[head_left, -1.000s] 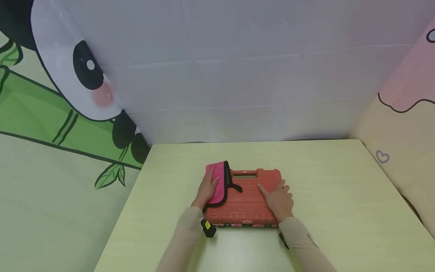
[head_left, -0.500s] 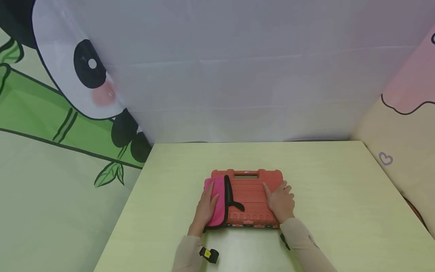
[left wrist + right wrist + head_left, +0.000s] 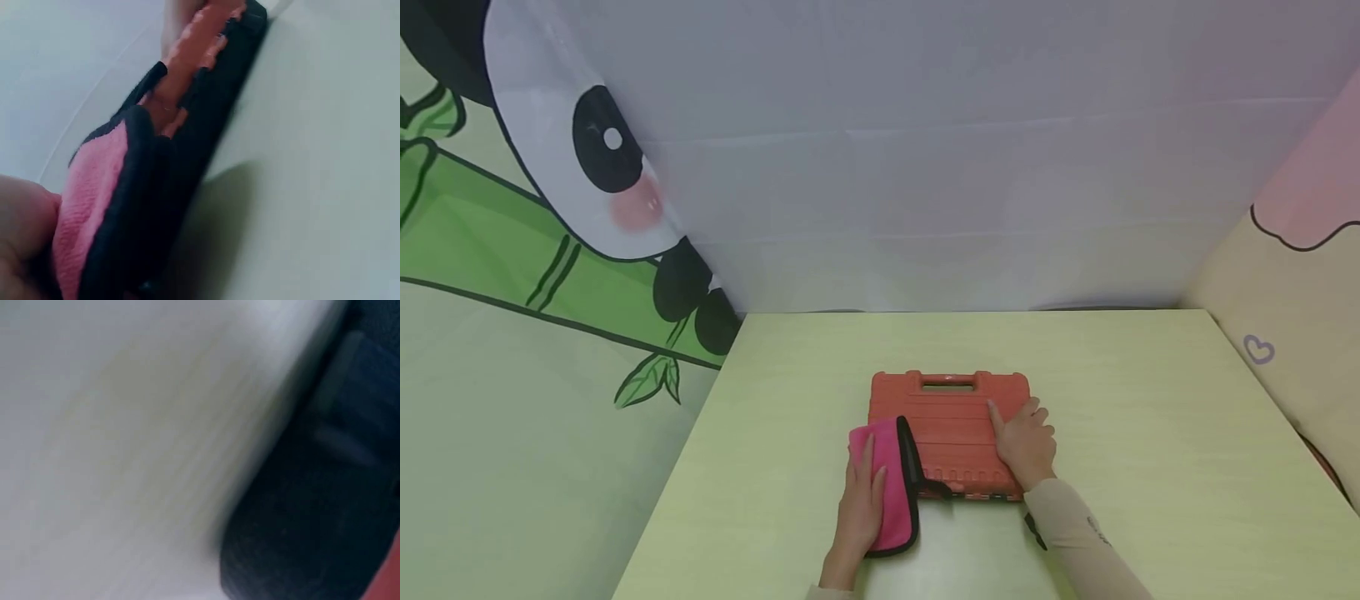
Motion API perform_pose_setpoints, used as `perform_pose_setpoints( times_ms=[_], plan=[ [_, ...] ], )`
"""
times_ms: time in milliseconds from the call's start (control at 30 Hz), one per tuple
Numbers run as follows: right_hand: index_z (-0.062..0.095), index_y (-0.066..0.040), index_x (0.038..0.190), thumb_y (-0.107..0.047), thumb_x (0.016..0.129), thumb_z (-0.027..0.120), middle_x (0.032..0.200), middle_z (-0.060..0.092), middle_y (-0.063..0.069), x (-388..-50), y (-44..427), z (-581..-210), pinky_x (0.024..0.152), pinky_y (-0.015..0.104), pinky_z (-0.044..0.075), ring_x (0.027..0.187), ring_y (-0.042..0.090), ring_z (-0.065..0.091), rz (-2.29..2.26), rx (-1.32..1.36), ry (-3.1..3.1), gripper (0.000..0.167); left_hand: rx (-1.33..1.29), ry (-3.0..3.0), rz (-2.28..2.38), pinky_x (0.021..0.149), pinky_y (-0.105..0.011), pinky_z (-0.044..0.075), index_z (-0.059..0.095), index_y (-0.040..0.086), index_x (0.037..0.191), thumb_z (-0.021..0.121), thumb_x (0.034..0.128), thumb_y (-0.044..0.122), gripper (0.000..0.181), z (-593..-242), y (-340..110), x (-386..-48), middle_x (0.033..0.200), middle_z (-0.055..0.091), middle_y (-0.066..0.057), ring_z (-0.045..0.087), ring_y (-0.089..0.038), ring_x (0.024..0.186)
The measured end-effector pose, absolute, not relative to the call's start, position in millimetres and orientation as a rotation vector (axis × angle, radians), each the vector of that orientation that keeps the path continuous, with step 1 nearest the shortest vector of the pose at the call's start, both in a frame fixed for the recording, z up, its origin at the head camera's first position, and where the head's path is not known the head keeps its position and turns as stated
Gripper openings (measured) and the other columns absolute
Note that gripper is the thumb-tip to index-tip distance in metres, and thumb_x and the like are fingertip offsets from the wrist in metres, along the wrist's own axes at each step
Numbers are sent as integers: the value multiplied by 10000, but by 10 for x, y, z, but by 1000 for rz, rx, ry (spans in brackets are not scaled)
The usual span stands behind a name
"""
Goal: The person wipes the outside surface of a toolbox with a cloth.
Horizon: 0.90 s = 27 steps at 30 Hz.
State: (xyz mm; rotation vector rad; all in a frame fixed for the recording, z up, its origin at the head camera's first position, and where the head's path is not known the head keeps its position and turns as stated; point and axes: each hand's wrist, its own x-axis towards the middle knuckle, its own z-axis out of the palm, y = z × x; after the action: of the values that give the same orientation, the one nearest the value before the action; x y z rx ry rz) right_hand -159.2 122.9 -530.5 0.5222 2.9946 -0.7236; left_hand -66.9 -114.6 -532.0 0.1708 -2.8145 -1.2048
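Note:
A flat red plastic carrying case [image 3: 951,433] with a built-in handle at its far edge lies on the table. From the left wrist view, its underside looks black [image 3: 206,125]. My left hand [image 3: 857,508] holds a folded pink cloth [image 3: 891,492] with black trim and a short black strap. The cloth overlaps the case's near left corner and hangs past its near edge. In the left wrist view the pink cloth [image 3: 94,194] is beside the fingers, partly hidden by them. My right hand [image 3: 1028,446] grips the case's right side, thumb on top.
The pale wooden table [image 3: 1150,433] reaches back to a grey-white cloth wall [image 3: 925,208]. A printed panda backdrop [image 3: 550,183] stands at the left and a cream and pink panel [image 3: 1285,292] at the right. The right wrist view is blurred.
My left hand has drawn the pink cloth from the case's upper left towards me, past its near edge. The right hand keeps its grip, and the case has hardly moved.

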Motion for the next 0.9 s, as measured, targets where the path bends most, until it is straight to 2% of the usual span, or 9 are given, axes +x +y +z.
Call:
perform_pose_setpoints(
  times_ms=[200,400,500,667,900],
  plan=[
    [186,149,1315,-640,884,326,1106,420,324,-1584,1255,-5297,672,514,481,878,454,519,-723,498,2967,910,180,-2789,-1109,827,-579,461,283,214,1449,423,971,324,510,-5357,-1112,-680,1377,376,-233,528,-449,1098],
    [130,146,1360,-686,852,329,1236,386,332,-1595,1264,-5295,712,517,477,982,456,492,-710,451,2942,995,75,-2757,-1029,893,-546,444,332,148,1422,455,956,260,494,-5352,-1123,-906,1315,396,-259,485,-419,1131],
    [133,150,1360,-693,844,343,1229,400,336,-1567,1242,-5291,705,513,481,990,450,499,-697,440,2948,1010,-29,-2797,-1016,904,-550,435,345,122,1412,460,953,227,485,-5331,-1204,-1020,1298,398,-283,476,-435,1136],
    [148,147,1356,-689,844,359,1201,423,330,-1513,1207,-5284,699,506,488,988,439,512,-683,447,2959,1002,-139,-2919,-1049,889,-568,434,294,150,1441,416,973,250,493,-5293,-1321,-1248,1333,358,-310,478,-470,1128],
    [131,147,1371,-693,844,347,1236,405,340,-1433,1140,-5310,718,515,487,1013,446,507,-689,474,2954,1015,-146,-2974,-996,806,-551,464,283,142,1446,405,979,258,497,-5218,-1333,-1598,1286,382,-340,557,-468,971]
  ],
)
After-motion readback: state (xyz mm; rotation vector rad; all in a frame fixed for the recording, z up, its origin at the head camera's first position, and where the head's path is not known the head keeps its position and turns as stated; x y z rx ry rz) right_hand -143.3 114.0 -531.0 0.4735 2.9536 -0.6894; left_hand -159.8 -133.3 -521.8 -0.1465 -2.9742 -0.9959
